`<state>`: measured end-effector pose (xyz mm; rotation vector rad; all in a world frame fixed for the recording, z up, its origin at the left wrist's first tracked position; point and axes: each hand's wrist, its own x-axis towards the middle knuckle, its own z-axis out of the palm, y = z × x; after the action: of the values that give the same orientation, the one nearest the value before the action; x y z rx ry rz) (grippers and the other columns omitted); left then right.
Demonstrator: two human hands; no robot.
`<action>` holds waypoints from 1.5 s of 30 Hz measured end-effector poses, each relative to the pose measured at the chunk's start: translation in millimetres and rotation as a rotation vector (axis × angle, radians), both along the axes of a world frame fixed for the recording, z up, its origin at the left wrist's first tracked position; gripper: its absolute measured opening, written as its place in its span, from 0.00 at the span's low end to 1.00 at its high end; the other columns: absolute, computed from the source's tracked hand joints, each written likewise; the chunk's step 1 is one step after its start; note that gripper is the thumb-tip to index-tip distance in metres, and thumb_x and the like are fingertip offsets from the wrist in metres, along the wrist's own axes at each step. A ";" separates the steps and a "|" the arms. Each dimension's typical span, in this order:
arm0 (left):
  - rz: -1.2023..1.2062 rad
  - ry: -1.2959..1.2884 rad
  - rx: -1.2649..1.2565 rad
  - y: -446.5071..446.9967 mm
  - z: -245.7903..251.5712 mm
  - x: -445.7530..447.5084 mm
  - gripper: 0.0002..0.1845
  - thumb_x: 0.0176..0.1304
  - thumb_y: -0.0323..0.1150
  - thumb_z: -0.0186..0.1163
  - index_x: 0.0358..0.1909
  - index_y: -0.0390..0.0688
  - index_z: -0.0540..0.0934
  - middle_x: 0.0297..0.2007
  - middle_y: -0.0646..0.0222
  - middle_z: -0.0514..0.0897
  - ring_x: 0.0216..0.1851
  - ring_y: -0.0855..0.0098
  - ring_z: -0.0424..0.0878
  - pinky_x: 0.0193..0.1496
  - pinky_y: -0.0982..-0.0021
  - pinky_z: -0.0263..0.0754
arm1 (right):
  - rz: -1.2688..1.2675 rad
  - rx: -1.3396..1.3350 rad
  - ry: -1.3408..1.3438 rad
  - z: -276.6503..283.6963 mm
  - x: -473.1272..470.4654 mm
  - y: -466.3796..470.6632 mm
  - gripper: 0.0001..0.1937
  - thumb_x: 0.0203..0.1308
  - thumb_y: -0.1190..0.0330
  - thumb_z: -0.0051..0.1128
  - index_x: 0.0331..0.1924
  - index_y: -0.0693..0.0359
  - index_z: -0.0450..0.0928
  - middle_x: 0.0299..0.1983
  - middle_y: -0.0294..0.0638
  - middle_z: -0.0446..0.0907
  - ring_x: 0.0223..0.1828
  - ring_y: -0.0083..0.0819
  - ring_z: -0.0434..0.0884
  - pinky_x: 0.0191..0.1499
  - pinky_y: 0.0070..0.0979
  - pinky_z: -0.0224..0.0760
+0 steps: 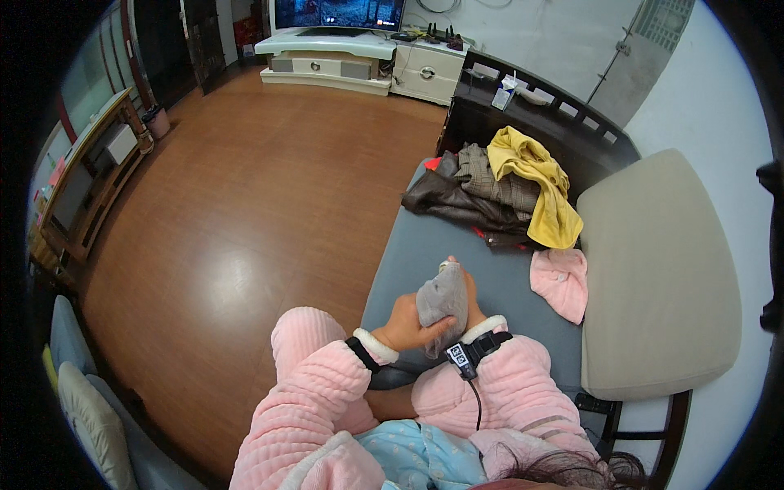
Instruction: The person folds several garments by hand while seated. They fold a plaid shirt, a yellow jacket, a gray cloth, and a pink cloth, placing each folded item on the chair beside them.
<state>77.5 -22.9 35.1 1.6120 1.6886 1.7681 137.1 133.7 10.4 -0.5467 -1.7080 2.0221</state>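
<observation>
A small grey piece of fabric (pixel 442 294), possibly a folded sock, is held up between my two hands above the seat. My left hand (pixel 401 321) grips its near left side, with the thumb laid across the lower part. Behind its right side is my right hand (pixel 471 297), partly hidden by the fabric, with fingertips showing at the top edge. The lower end of the fabric hangs loose between my wrists. Both sleeves are pink and quilted with white fleece cuffs.
On the blue-grey seat cushion (pixel 398 257) lie a dark brown leather garment (pixel 456 205), a checked garment (pixel 490 180), a yellow cloth (pixel 533 177) and a pink cloth (pixel 558 282). A beige back cushion (pixel 658 282) stands at right. A drink carton (pixel 504 93) sits on the dark wooden armrest (pixel 468 101).
</observation>
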 end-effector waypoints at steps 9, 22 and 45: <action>-0.015 -0.155 -0.037 3.6 -5.0 -4.6 0.18 0.60 0.41 0.66 0.44 0.36 0.81 0.33 0.54 0.85 0.34 0.54 0.85 0.38 0.64 0.78 | 0.050 0.232 0.025 -45.4 -9.0 18.6 0.05 0.64 0.67 0.54 0.32 0.56 0.74 0.27 0.35 0.77 0.29 0.24 0.77 0.34 0.27 0.74; -0.110 -0.712 -0.143 12.5 -39.5 -33.9 0.19 0.67 0.41 0.63 0.49 0.35 0.80 0.42 0.69 0.85 0.44 0.76 0.79 0.49 0.69 0.74 | -0.114 -0.516 -0.037 19.3 -3.0 -5.6 0.18 0.71 0.58 0.44 0.45 0.64 0.81 0.41 0.41 0.83 0.40 0.32 0.81 0.44 0.30 0.75; 0.137 -1.123 0.102 16.8 -32.4 -49.1 0.23 0.69 0.39 0.60 0.59 0.34 0.73 0.53 0.62 0.81 0.53 0.70 0.78 0.57 0.66 0.72 | -0.019 -0.294 0.006 18.7 -5.3 -7.6 0.25 0.68 0.56 0.56 0.63 0.61 0.68 0.55 0.42 0.77 0.56 0.33 0.75 0.62 0.30 0.65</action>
<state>28.4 -6.1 2.7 0.2886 1.1340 2.1759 131.9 126.1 29.1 -0.6468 -1.4031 2.2739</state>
